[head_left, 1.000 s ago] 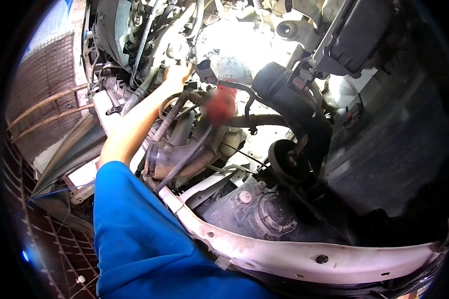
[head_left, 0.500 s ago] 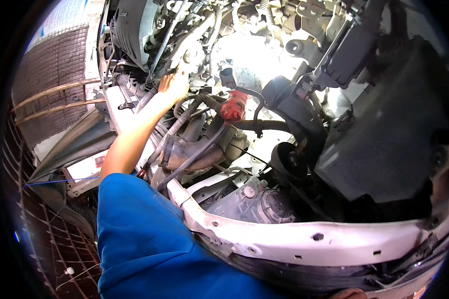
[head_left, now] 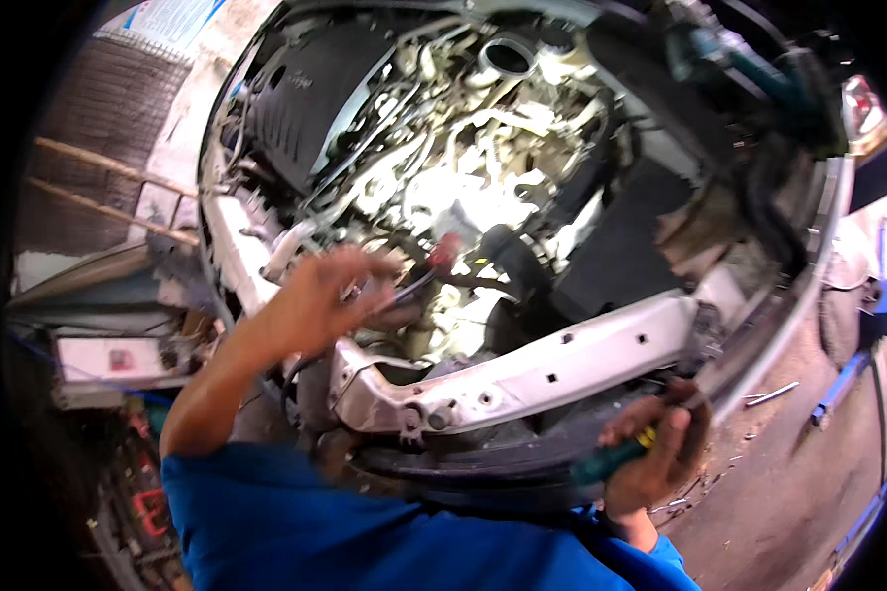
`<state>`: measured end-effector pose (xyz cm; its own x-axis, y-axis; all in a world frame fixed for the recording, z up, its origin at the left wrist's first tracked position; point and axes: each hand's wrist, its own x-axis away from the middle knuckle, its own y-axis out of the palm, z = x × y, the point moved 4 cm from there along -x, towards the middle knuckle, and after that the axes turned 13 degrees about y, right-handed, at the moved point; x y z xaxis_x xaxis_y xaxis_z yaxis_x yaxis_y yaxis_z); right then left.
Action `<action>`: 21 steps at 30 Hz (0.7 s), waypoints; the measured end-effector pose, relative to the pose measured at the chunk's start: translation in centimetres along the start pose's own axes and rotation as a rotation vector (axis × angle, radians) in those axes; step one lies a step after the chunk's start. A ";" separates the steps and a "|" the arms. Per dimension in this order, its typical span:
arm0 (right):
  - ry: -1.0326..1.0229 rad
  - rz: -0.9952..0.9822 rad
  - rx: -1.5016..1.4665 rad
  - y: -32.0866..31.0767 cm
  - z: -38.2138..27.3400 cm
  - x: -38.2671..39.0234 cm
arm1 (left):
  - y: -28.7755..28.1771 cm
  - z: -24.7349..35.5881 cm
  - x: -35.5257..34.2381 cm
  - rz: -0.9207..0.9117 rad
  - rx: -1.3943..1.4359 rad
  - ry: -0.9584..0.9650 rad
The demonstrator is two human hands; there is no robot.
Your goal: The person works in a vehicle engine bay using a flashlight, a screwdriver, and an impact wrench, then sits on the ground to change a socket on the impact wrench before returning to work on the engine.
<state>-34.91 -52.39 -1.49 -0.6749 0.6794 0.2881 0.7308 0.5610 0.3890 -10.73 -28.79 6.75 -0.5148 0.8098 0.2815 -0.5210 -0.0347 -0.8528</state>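
Observation:
My left hand is raised over the near left of an open car engine bay, blurred, with its fingers apart and no held object visible. It is near a red-wrapped part among dark hoses. My right hand, at the lower right by the front edge, is closed on a green-and-yellow handled tool; the tool's working end cannot be made out. A pale metal front crossmember runs between my hands and the engine.
A black engine cover sits at the upper left. Wooden rails and a white box stand left of the car. On the right floor lie loose metal tools, near blue metal bars.
The view has widened and shifted, showing the whole bay and right floor. My left hand has pulled back from the hoses toward me. My right hand has appeared, holding the tool.

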 end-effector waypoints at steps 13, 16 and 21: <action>-0.571 -0.629 0.753 9.9 -6.8 -2.2 | 6.1 12.2 2.5 0.076 1.082 0.146; -0.644 -0.492 0.843 10.6 -10.0 -7.1 | 5.2 3.1 8.4 0.519 1.125 -0.196; -1.488 0.068 1.413 5.3 -17.5 -20.6 | -2.8 -9.3 16.8 1.070 0.691 -0.287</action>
<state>-18.86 -71.67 9.92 -0.5975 0.0826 -0.7976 0.7945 -0.0733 -0.6028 -11.61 -9.60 9.74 -0.9710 0.0436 -0.2349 0.0386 -0.9417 -0.3344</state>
